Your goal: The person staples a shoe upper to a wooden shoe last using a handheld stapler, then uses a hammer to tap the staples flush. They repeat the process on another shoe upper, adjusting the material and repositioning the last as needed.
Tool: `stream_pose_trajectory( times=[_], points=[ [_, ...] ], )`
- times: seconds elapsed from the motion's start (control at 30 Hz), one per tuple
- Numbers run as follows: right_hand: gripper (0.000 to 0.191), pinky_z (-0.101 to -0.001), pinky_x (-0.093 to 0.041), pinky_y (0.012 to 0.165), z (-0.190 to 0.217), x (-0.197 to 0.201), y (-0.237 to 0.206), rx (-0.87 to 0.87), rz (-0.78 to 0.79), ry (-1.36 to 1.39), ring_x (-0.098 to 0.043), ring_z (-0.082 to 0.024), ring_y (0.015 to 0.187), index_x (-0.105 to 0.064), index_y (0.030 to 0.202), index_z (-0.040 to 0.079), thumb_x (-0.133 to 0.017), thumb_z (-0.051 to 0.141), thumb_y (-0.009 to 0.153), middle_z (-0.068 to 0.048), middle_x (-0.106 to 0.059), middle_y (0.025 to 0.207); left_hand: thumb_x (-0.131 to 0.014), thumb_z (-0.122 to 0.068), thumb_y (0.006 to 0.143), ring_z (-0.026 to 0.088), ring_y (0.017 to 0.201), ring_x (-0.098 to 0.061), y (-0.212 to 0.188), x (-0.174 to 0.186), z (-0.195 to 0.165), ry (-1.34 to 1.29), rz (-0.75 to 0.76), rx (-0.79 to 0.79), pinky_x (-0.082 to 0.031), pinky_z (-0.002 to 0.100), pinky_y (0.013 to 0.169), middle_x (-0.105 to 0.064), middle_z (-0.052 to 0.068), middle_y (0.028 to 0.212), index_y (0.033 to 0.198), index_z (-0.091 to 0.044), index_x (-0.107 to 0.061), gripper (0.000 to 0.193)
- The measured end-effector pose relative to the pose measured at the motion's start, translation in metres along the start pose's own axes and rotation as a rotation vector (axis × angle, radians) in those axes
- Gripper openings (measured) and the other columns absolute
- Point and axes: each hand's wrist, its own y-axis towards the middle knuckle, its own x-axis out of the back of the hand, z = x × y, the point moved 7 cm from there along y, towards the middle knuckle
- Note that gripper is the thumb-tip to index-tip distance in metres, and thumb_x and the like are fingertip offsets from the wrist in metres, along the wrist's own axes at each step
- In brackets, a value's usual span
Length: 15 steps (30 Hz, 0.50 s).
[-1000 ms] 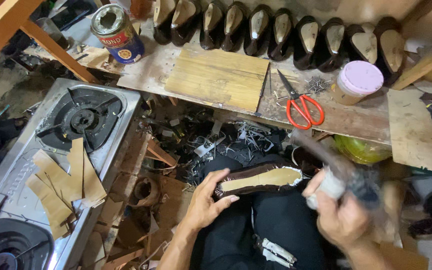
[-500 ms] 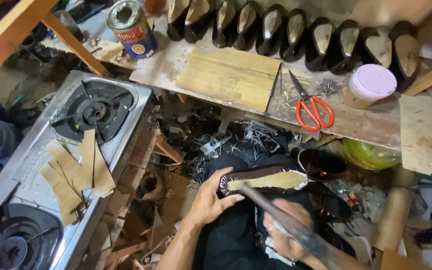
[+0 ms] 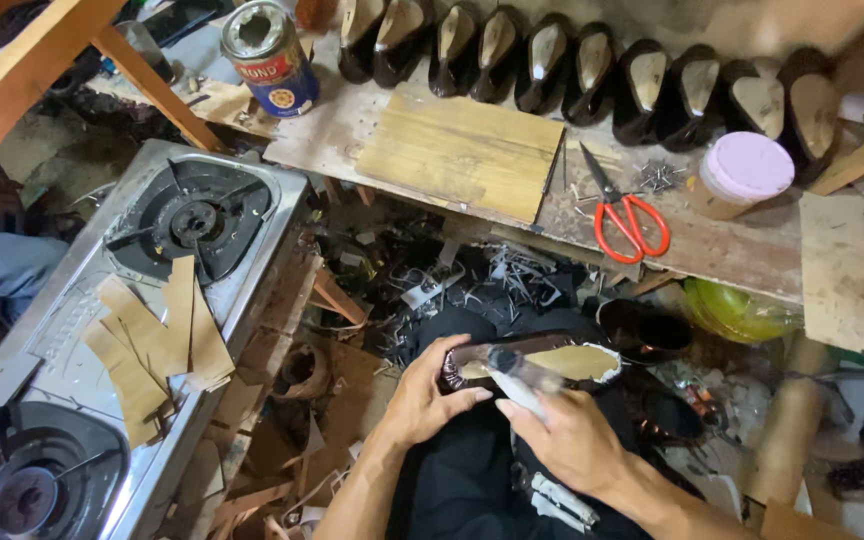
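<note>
Cluttered workshop floor fills the frame, with a gas stove (image 3: 152, 300) at the left carrying tan cardboard strips (image 3: 152, 345). Along the top runs a wooden counter (image 3: 732, 250) bearing a glue tin (image 3: 270, 58), a row of dark shoes (image 3: 592, 70), red scissors (image 3: 624, 215) and a pink-lidded jar (image 3: 742, 172). At lower centre, the left hand (image 3: 427, 400) is curled around the toe end of a dark shoe (image 3: 542, 362), sole up on the lap, its long axis running left to right. Just right of it, the right hand (image 3: 567, 440) is closed on a blurred tool (image 3: 512, 375) whose tip touches the sole.
</note>
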Motion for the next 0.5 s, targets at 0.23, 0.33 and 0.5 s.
stream_pose_trajectory(
  times=[0.23,0.33,0.5],
  points=[
    [0.041,-0.0424,-0.057,0.068,0.008,0.009,0.008,0.028,-0.009,-0.129,-0.071,-0.04,0.086,-0.065,0.123,-0.004,-0.07,0.014,0.087,-0.024,-0.074,0.104,-0.089,-0.032,0.077,0.02,0.113,-0.065,0.0,0.004,-0.003,0.022,-0.001,0.001,-0.051,0.033,0.097,-0.067,0.008,0.12,0.138,-0.006,-0.056,0.074],
    [0.041,-0.0419,-0.059,0.068,0.014,0.018,0.004,0.034,-0.043,0.026,-0.073,-0.037,0.085,-0.065,0.122,-0.003,-0.071,0.015,0.087,-0.022,-0.075,0.101,-0.088,-0.03,0.077,0.021,0.113,-0.065,0.001,0.004,-0.001,-0.017,-0.008,-0.006,-0.051,0.033,0.097,-0.066,0.008,0.12,0.138,-0.006,-0.056,0.073],
    [0.044,-0.0428,-0.06,0.068,0.032,0.03,-0.018,0.41,-0.275,0.154,-0.074,-0.038,0.084,-0.064,0.123,0.0,-0.074,0.018,0.085,-0.021,-0.075,0.099,-0.084,-0.021,0.074,0.022,0.107,-0.065,0.001,0.003,0.001,-0.034,-0.003,0.01,-0.052,0.033,0.095,-0.064,0.008,0.113,0.138,-0.006,-0.056,0.071]
  ],
)
